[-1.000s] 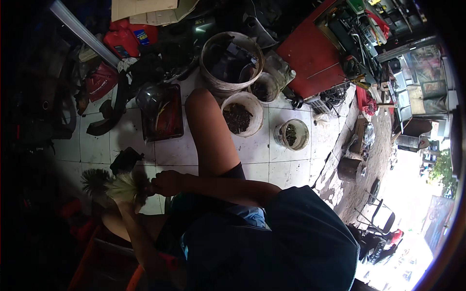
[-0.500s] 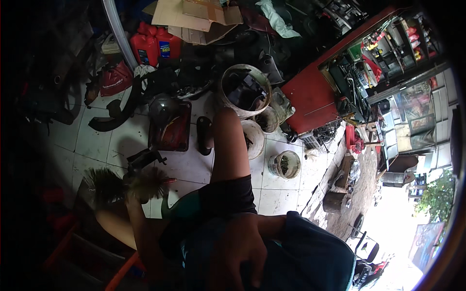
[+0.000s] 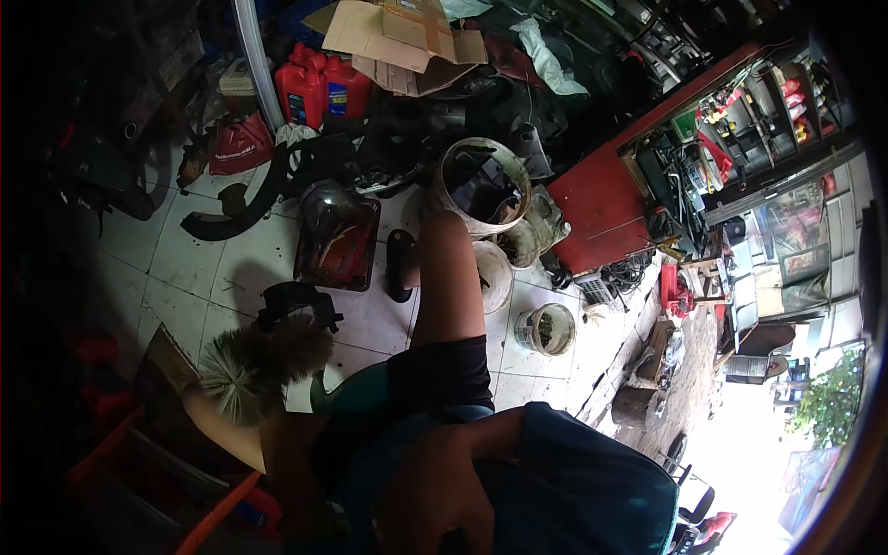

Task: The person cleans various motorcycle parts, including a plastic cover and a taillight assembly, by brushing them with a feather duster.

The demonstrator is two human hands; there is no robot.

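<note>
A bristly brush [image 3: 228, 381] with pale and dark tufts is at the lower left, beside my bare left leg [image 3: 222, 430]. My left hand [image 3: 266, 387] is closed on it, between the tufts; its fingers are mostly hidden in shadow and bristles. Just beyond the brush a dark curved part [image 3: 301, 303] lies on the tiles. My right hand [image 3: 437, 488] hangs over my lap against my dark teal shirt [image 3: 578, 472], fingers loose and apart, with no object seen in it.
Ahead of my knee [image 3: 449, 268] stand a large bucket [image 3: 453, 199] of dark parts and a smaller white bucket [image 3: 546, 329]. A red tray [image 3: 338, 254] lies left of my foot. Red jugs [image 3: 324, 88] and flattened cardboard [image 3: 393, 42] are farther back; a red cabinet [image 3: 597, 208] stands right.
The brush in my left hand has dropped lower and turned, its pale bristle ends now showing. My right hand has shifted left and nearer my body. The whole view has swung slightly.
</note>
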